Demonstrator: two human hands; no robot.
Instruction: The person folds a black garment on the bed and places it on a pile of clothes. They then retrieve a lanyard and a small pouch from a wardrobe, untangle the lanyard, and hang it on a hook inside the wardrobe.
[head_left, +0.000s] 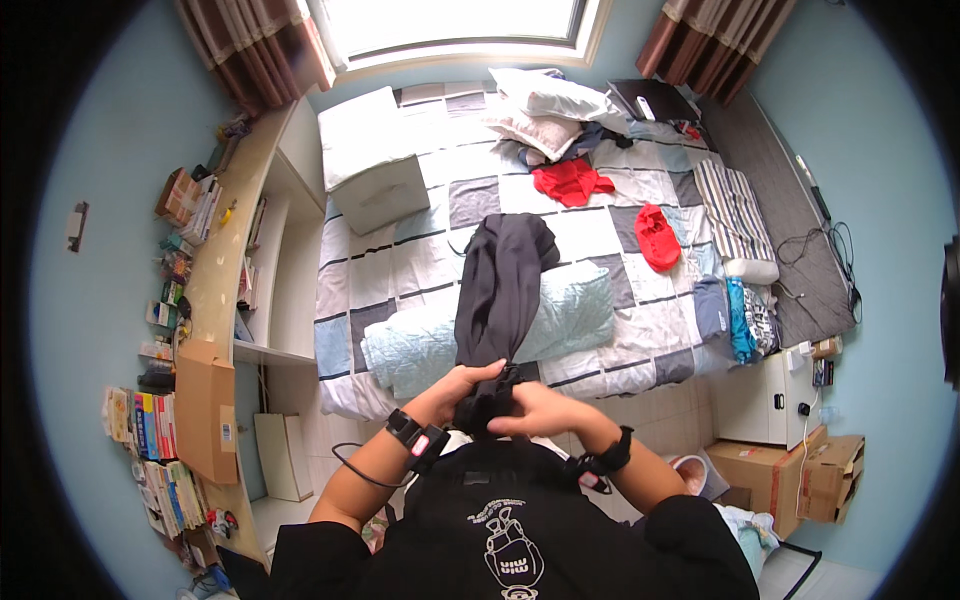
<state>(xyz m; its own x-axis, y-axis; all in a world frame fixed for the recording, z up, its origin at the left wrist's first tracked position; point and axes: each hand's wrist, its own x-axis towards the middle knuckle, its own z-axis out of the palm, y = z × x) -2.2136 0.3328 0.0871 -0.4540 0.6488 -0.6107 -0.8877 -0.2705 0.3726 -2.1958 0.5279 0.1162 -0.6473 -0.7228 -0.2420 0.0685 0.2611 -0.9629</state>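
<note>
Both my hands grip one end of a dark garment (499, 300), bunched up close in front of my chest. My left hand (461, 390) holds the bunch from the left, thumb along its top. From the other side my right hand (544, 411) closes on the same gathered cloth. The rest of the garment stretches away over a folded light-blue quilt (577, 304) and onto the bed (390, 277). Its kind is not clear. Farther off lie a crumpled red cloth (573, 182) and a rolled red garment (657, 238).
A grey-white fabric storage box (382, 191) stands at the bed's far left, pillows (555, 101) at the back. Folded clothes (712, 307) and a striped folded cloth (735, 214) line the right side. Left is a shelf unit (259, 195); cardboard boxes (757, 472) sit at lower right.
</note>
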